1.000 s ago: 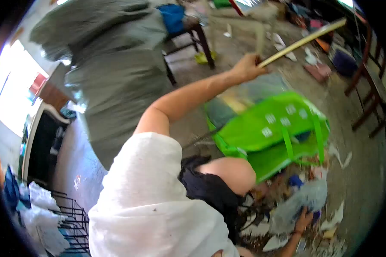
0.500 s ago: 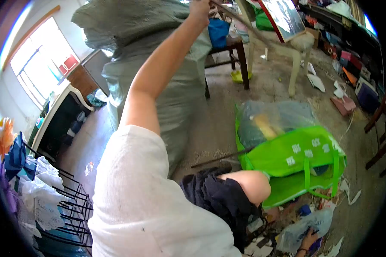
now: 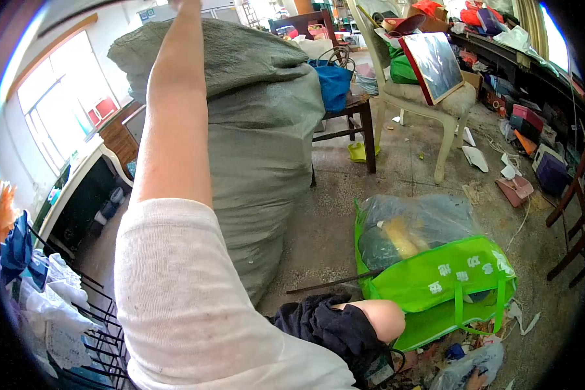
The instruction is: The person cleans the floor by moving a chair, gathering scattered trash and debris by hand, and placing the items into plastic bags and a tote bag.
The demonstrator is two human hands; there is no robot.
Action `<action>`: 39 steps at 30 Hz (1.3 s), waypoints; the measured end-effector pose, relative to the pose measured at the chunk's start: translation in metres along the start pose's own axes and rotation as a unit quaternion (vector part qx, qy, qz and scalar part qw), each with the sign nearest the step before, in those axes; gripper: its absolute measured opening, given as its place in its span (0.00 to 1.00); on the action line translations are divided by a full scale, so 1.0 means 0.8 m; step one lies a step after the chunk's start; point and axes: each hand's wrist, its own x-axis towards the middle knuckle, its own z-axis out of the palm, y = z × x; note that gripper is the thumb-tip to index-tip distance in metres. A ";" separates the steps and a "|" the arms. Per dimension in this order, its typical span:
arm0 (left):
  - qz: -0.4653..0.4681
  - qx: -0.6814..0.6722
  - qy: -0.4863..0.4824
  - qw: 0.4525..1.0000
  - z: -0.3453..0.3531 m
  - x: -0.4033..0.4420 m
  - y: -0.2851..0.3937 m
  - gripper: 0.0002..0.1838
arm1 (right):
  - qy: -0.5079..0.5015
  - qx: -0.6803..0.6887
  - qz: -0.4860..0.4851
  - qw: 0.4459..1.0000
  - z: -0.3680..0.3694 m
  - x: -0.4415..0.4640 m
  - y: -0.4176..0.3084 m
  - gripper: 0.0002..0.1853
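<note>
My left arm stretches up the frame, and my left hand (image 3: 186,3) is mostly cut off by the top edge. It grips a long thin stick (image 3: 78,12), which runs off to the upper left. Behind the arm stands a big grey-green woven sack (image 3: 260,149), bulging and tall. At the bottom right, my right hand (image 3: 477,379) is at a crumpled clear plastic bag (image 3: 484,357), closed on it as far as I can see; its fingers are partly hidden. Beside it lies a bright green tote bag (image 3: 429,276) with white lettering.
A clear bag of dark stuff (image 3: 416,224) sits at the tote's opening, near a dark rod (image 3: 331,284). Ahead are a cream chair (image 3: 445,120) holding a red-framed panel (image 3: 435,68) and a blue bag (image 3: 333,84). A black wire rack (image 3: 104,338) stands left; scraps litter the floor right.
My left hand has swung left and up, taking the stick from the right side to the upper left. My right hand has dropped slightly toward the bottom edge with the plastic bag.
</note>
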 end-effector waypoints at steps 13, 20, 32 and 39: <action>0.159 0.058 -0.107 0.980 0.143 -0.100 0.029 0.14 | -0.017 0.117 -0.012 0.993 0.065 0.080 0.040 0.31; 0.308 -0.088 -0.506 0.801 0.327 -0.589 0.092 0.16 | 0.184 -0.100 0.057 0.976 0.029 0.054 -0.011 0.26; 0.315 -0.280 -0.802 0.423 0.203 -1.031 0.147 0.37 | 0.096 -0.160 0.189 0.964 0.033 -0.017 0.154 0.25; 0.547 -0.002 -0.732 0.407 0.244 -1.084 0.102 0.48 | 0.029 0.009 0.361 0.932 0.099 -0.032 0.237 0.33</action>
